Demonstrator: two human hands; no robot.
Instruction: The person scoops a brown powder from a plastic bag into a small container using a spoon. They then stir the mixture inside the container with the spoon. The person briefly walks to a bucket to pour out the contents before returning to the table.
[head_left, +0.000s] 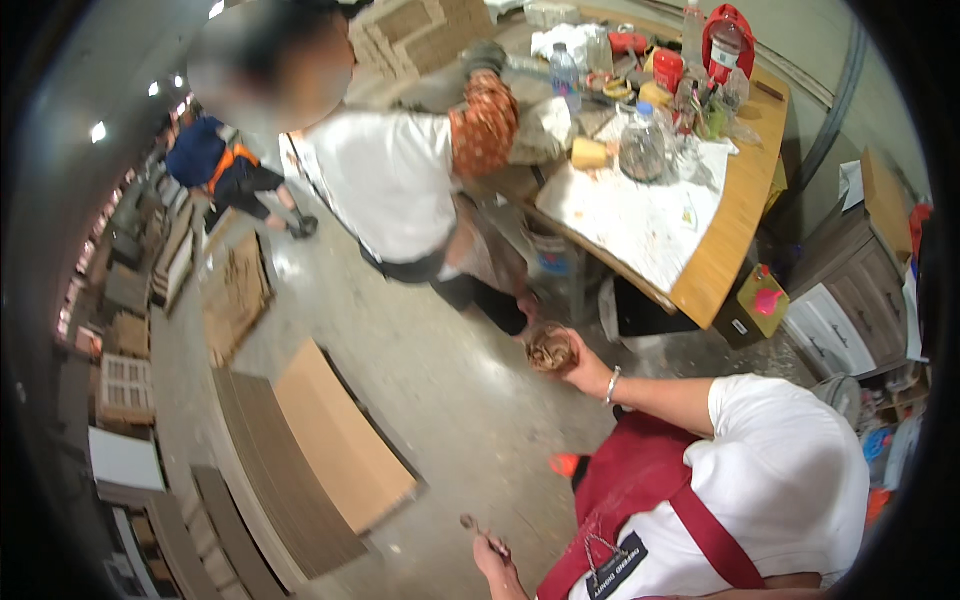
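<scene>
My right hand (588,368) grips a clear cup (550,349) with brown, flaky-looking contents, held out over the floor. A co-worker's hand (529,304) is right beside the cup's far rim; whether it touches cannot be told. Low in the picture, my left hand (492,556) is closed around a small thin tool (472,524) with a rounded tip, perhaps a spoon. I wear a dark red apron (635,470) over a white shirt.
A wooden table (735,255) at upper right bears bottles, a large glass jar (643,148) and a yellow block (589,154). The co-worker (385,180) stands beside it. Cardboard sheets (340,440) lie at left. Another person (225,165) is farther off. A drawer cabinet (850,300) stands right.
</scene>
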